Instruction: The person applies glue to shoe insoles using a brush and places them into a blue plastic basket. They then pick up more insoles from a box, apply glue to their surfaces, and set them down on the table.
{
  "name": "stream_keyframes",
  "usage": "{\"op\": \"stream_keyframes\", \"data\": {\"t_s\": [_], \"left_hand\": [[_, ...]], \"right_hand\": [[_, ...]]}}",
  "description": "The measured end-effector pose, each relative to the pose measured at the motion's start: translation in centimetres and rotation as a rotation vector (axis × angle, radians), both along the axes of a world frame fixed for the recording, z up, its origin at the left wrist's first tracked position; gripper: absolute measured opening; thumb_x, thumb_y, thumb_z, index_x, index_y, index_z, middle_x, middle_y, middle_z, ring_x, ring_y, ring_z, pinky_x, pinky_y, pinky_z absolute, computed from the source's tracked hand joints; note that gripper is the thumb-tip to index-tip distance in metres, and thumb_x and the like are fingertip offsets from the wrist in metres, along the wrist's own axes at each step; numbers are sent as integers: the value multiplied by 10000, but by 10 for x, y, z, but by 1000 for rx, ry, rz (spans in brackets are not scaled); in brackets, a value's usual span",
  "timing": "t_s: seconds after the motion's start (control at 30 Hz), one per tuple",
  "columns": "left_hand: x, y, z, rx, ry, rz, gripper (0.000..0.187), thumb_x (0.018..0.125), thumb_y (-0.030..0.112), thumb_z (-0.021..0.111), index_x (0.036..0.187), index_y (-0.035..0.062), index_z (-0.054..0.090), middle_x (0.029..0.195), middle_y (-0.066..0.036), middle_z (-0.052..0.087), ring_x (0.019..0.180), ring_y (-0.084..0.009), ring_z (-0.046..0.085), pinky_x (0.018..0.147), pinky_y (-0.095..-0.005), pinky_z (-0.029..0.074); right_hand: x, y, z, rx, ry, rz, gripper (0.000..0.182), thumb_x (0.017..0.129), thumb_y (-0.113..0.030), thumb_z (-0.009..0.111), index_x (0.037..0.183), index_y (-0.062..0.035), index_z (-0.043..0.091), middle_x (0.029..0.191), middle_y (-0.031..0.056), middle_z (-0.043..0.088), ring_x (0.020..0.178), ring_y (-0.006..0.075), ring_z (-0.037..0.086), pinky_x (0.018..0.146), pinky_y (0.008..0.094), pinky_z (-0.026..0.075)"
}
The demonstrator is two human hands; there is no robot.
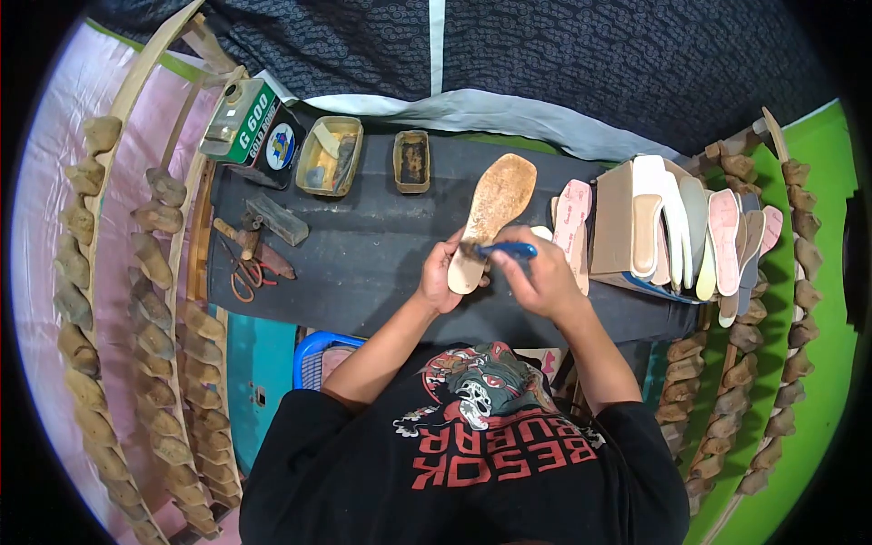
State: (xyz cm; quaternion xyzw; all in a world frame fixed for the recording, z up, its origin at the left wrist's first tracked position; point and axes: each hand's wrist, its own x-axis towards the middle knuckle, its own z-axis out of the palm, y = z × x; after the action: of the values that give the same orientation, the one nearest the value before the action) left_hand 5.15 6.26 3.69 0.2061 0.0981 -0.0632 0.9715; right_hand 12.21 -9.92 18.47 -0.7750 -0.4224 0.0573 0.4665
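Note:
Near the middle of the table, my left hand (440,276) grips a tan insole (501,195) by its heel end, with the wide toe end pointing up and away. Much of the insole's face looks wet or stained brown, while the heel is paler. In my right hand (545,283) is a blue-handled brush (510,249). Its dark tip touches the insole just above the heel. The fingers of my left hand are partly hidden beneath the insole.
A glue can (252,134) stands at the back left beside two tubs, a yellowish one (306,173) and a small dark-stained one (411,188). A hammer (250,238), scissors (238,272) and a block (278,219) lie left. Insoles fill a box (611,218) at right. Racks of shoe lasts (150,259) flank both sides.

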Motion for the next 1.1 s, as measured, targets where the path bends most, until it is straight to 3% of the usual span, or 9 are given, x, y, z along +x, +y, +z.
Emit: {"op": "stream_keyframes", "data": {"t_s": [0.07,0.17,0.3,0.53,0.7,0.97,1.1], "left_hand": [[2,7,-13,-36,-128,-78,603,1003,358,392,1563,135,427,1275,-97,662,1017,-240,676,725,-408,584],[5,5,-9,6,-72,-43,613,1000,350,389,1573,132,415,1266,-96,665,1002,-237,677,753,-436,598],[12,-3,3,111,50,83,620,997,318,376,1567,78,412,1330,-100,645,1033,-241,674,747,-417,604],[5,-7,0,131,10,16,629,1000,324,379,1569,54,400,1169,-116,690,870,-234,701,673,-369,623],[2,-11,-4,121,34,61,627,1005,331,386,1571,61,398,1162,-112,688,877,-235,701,660,-369,627],[-3,-17,1,131,16,61,617,1004,340,389,1553,58,414,1174,-108,687,881,-234,702,659,-372,620],[1,-20,-3,140,26,94,615,1004,342,395,1549,59,416,1177,-106,685,885,-227,704,650,-365,608]], "right_hand": [[6,-4,-3,1,-34,-72,189,950,-102,685,1088,9,620,920,195,700,849,367,712,734,413,552],[0,-7,-4,27,-114,-58,197,948,-102,688,1095,8,620,913,192,697,849,370,708,741,420,551],[-13,-13,3,-73,-70,143,183,947,-114,693,1073,-2,620,902,187,689,840,387,696,756,438,546],[6,-22,0,-38,-24,-154,166,948,-121,685,1059,-11,628,888,188,688,817,387,688,737,435,540],[-9,-24,-2,-43,-124,51,163,935,-107,693,1048,-6,634,880,188,691,799,372,702,729,414,550],[10,-27,-7,-9,-123,-98,163,945,-113,690,1043,3,631,840,181,687,759,360,694,689,415,542],[-6,-31,-3,-99,-88,124,199,922,-140,710,1051,-6,638,895,194,694,798,381,694,722,448,549]]}}
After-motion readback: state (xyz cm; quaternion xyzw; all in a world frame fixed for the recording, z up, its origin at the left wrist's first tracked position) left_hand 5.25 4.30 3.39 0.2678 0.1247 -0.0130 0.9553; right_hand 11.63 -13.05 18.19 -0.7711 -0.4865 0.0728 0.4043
